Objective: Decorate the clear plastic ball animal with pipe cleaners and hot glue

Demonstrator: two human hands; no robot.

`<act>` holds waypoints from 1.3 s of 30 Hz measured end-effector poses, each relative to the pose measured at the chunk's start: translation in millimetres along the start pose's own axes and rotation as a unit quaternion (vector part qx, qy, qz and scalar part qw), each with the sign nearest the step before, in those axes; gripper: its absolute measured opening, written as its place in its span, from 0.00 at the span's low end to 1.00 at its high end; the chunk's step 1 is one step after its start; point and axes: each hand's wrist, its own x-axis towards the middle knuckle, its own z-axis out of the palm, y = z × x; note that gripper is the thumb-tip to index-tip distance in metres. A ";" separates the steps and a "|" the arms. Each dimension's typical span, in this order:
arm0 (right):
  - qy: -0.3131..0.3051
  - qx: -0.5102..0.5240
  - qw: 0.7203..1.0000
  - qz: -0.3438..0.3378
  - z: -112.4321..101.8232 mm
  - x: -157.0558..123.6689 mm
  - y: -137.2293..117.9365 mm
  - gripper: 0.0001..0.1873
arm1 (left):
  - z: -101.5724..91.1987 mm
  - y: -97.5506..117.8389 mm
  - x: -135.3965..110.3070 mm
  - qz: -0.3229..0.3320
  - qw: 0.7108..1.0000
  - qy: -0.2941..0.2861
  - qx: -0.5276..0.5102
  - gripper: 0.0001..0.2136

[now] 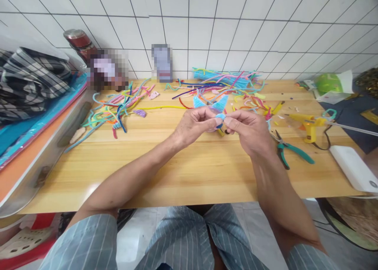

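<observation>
Blue piece (220, 116) sits pinched between left hand (195, 125) and right hand (247, 129), turquoise pointed shapes (220, 103) just beyond them, green-handled pliers (282, 145) lying to the right of both!

The single head-worn view looks forward and down from close above a pale wooden tabletop (189, 179) toward a white tiled wall (203, 34) with dark grout.
</observation>
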 end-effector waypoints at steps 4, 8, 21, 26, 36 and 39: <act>0.009 0.040 0.999 0.008 5.7 0.4 3.5 0.17 | 13.7 -20.8 -5.5 0.010 0.994 0.098 -0.042 0.31; 0.022 0.015 1.000 0.009 1.2 0.7 1.4 0.17 | 3.8 -16.6 1.6 -0.005 1.000 0.026 -0.010 0.31; 0.012 0.018 1.000 0.006 2.4 -0.5 -2.6 0.14 | 3.2 0.9 -1.3 0.054 0.997 0.029 0.049 0.30; 0.029 0.061 0.998 0.005 17.2 -4.2 0.2 0.14 | 24.9 -14.4 -13.6 0.056 0.990 0.130 -0.029 0.28; -0.017 0.010 0.999 0.028 -2.9 0.4 -6.2 0.15 | -6.1 16.9 2.5 -0.018 0.997 -0.044 0.068 0.29; -0.045 0.004 0.998 0.037 -5.3 -0.3 -10.3 0.16 | -14.2 23.8 5.8 -0.024 0.993 -0.064 0.092 0.28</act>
